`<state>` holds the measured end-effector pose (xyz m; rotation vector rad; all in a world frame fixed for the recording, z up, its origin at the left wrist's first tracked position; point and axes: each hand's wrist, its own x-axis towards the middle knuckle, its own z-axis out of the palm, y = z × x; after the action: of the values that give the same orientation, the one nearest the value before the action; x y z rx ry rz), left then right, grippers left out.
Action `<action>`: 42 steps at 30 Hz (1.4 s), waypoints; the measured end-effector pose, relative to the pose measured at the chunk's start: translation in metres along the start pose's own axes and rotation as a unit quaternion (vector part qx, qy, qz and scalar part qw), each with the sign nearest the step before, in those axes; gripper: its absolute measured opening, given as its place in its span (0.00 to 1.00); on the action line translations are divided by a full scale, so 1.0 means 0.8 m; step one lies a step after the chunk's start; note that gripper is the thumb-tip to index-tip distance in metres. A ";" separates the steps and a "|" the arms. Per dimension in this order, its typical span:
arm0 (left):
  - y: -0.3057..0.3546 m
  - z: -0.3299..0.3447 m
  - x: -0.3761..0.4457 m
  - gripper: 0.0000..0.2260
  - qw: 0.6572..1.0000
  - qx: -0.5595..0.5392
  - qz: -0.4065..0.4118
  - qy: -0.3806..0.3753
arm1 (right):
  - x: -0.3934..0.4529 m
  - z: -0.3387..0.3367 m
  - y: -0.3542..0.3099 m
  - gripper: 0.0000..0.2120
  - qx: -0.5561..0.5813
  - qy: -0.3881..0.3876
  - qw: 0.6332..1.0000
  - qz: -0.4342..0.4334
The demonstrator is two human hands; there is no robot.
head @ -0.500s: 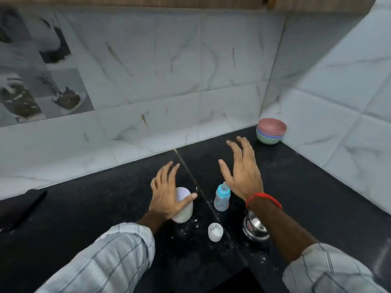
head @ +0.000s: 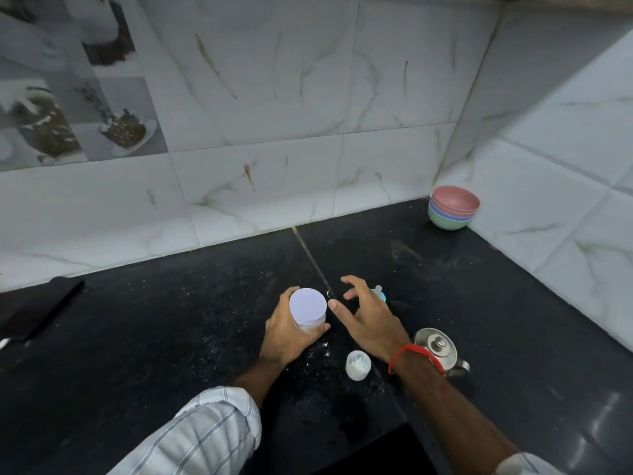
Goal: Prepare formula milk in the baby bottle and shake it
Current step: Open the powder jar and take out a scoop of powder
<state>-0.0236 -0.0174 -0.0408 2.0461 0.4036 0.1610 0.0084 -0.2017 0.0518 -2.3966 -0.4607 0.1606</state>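
**Hands at work over formula jar and baby bottle on a dark kitchen counter**

Head camera: A person in a striped shirt stands at a black stone counter [head: 171,337] set against marble-look wall tiles. The left hand [head: 291,332] is wrapped around a small clear jar [head: 307,308] with a pale round lid, fingers and thumb pressed against its sides; the jar sits upright near the middle of the counter, just left of the seam that runs across the stone. The right hand [head: 368,318] hovers just beside the jar with its fingers spread and curled, gripping nothing; its thumb tip is close to the jar's lid but apart from it. A red thread bracelet [head: 416,358] circles the right wrist.

The baby bottle [head: 379,292] stands behind the right hand, mostly hidden by it: only its blue collar and clear teat show above the knuckles. A small white cup [head: 358,365] holding white powder stands on the counter between the two forearms, nearer the camera than the jar. Spilled white powder [head: 322,351] speckles the stone around the jar and cup. A steel lidded pot [head: 440,349] sits just right of the right wrist, partly covered by the forearm. A stack of coloured bowls [head: 452,207], pink on top, rests in the far right corner where the two tiled walls meet, well apart from the hands.
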 end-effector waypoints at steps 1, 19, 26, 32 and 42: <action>0.008 0.000 -0.007 0.43 1.000 -0.001 0.012 0.002 | 0.001 0.000 -0.003 0.30 -0.001 -0.013 1.000 0.008; 0.101 -0.058 -0.108 0.37 0.993 0.015 0.110 -0.025 | -0.029 -0.002 -0.062 0.25 -0.131 0.113 0.981 -0.086; 0.131 -0.063 -0.117 0.41 0.987 0.021 0.149 -0.063 | -0.035 -0.029 -0.041 0.25 -0.045 0.200 0.946 -0.250; 0.137 -0.066 -0.117 0.41 0.974 -0.010 0.172 -0.146 | -0.050 -0.058 -0.037 0.18 -0.035 0.170 0.928 -0.331; 0.147 -0.070 -0.152 0.59 0.978 -0.002 0.112 -0.173 | -0.067 -0.140 -0.029 0.33 0.179 -0.202 0.919 -0.286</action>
<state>-0.1271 -0.0657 0.0954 2.0623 -0.0445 -0.0595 -0.0220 -0.2731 0.1519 -1.7780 -1.1919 0.4348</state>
